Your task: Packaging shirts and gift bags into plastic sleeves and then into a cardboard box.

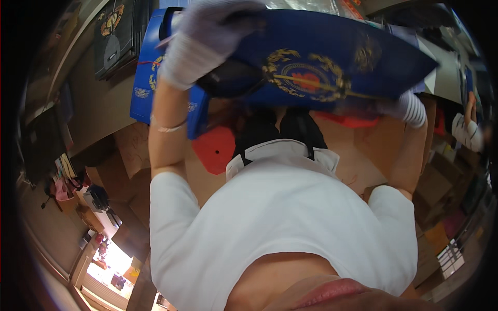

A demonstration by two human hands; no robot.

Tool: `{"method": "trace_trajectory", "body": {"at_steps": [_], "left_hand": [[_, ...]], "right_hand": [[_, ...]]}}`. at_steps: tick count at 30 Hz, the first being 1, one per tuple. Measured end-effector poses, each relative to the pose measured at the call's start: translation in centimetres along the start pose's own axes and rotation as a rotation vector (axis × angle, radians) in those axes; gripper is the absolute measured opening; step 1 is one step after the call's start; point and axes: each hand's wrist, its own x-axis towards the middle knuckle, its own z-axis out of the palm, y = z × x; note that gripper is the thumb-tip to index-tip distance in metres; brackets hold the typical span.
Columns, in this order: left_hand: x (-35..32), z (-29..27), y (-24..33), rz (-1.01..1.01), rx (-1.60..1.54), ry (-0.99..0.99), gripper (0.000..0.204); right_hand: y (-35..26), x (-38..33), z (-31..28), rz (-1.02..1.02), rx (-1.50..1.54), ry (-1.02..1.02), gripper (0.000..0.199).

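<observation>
Because the blue gold-patterned panel (332, 57) is so broad, I'd worry it could tip or knock the blue case (144, 80) near its left end if one hand loses it. It spans between two gloved hands: the left hand (220, 27) bends over its upper left part, the right hand (398, 107) meets its lower right edge. Blurred or hidden fingers leave me unable to tell how closed either is.

A large, glossy deep-blue flat-faced panel (337, 49), printed with a gold wreath around a red emblem, spans the upper view crosswise, printed face toward the camera, right end tapering to a point, slightly blurred.
</observation>
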Motion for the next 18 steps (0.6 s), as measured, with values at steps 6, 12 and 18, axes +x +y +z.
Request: {"method": "trace_trajectory", "body": {"at_steps": [6,12,18], "left_hand": [[7.6,8.8,-11.6,0.02,0.328,0.233,0.014],[7.3,21.6,-26.2,-0.009,0.877,-0.138,0.017],[7.8,25.7,-27.0,-0.333,0.44,-0.123,0.017]], "right_hand": [[7.4,-15.6,0.6,0.259,0.117,0.681,0.023],[18.5,-23.5,4.5,0.464,0.022,1.044,0.028],[23.0,-24.1,7.7,0.399,-0.04,1.128,0.035]]}}
